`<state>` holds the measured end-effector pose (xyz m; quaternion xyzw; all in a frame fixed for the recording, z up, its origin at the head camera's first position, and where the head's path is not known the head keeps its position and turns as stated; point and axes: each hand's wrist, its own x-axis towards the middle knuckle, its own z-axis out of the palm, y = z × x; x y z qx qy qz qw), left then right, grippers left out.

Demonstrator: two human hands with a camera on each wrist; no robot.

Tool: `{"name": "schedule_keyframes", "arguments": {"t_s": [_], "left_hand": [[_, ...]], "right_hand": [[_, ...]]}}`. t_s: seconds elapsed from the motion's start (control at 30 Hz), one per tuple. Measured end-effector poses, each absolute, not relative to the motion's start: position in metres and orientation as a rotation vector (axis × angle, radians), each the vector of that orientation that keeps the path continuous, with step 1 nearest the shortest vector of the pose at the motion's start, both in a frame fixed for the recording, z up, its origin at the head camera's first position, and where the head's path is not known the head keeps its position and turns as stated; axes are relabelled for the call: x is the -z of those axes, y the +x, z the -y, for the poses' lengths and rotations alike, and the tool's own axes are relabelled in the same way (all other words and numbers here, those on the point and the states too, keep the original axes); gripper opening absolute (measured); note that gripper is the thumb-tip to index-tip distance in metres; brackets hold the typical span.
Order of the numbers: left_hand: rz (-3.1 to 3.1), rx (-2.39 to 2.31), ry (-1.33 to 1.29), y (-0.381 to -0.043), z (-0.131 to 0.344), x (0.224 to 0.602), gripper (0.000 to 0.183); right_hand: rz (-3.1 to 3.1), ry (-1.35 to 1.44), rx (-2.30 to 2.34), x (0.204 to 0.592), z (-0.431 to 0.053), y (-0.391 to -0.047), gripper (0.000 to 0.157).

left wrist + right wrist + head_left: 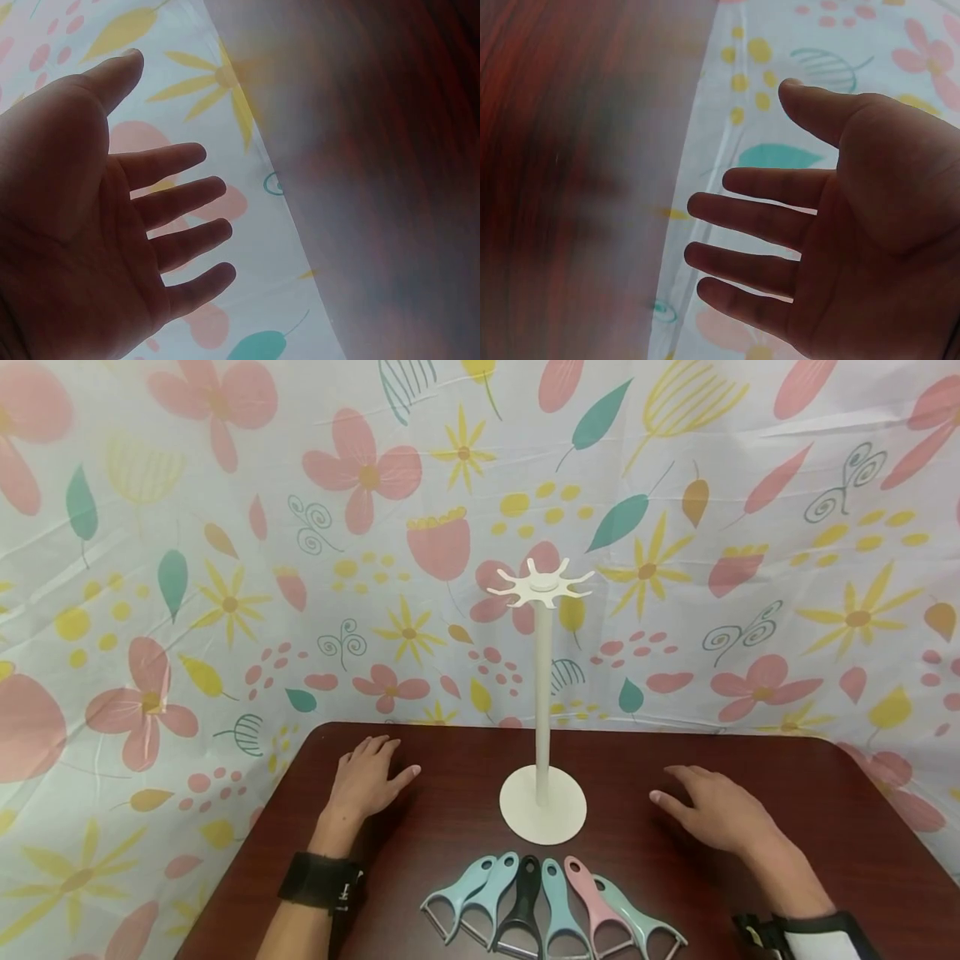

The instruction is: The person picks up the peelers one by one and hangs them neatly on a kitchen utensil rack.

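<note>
My left hand is at the table's left side, fingers spread and holding nothing; the left wrist view shows its palm and relaxed fingers. Over the right side is my right hand, also bare, its fingers loosely extended in the right wrist view. Between the hands stands a cream utensil stand, upright on a round base, with bare hooks around its top. In front of the base lie several peelers in a fanned row: light blue ones, a black one, a pink one and a pale green one.
The dark reddish-brown table has rounded far corners. Close behind its far edge hangs a white cloth printed with flowers and leaves. A black band circles the left wrist, and another strap is on the right.
</note>
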<state>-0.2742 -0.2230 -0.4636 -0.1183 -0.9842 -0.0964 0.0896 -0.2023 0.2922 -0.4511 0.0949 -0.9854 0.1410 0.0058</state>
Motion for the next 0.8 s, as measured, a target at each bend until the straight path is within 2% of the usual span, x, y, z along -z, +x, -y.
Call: {"name": "schedule_keyframes", "arguments": {"t_s": [0.33,0.8], "left_hand": [[2.940,0.275,-0.336,-0.275,0.226,0.467,0.073],[2.937,0.295,-0.339,-0.278,0.226,0.469,0.075]], "right_hand": [[3.109,0.387,-0.432,0.455,-0.267,-0.197,0.069],[3.130,0.423,-0.416,0.462,-0.256,-0.189,0.063]]}}
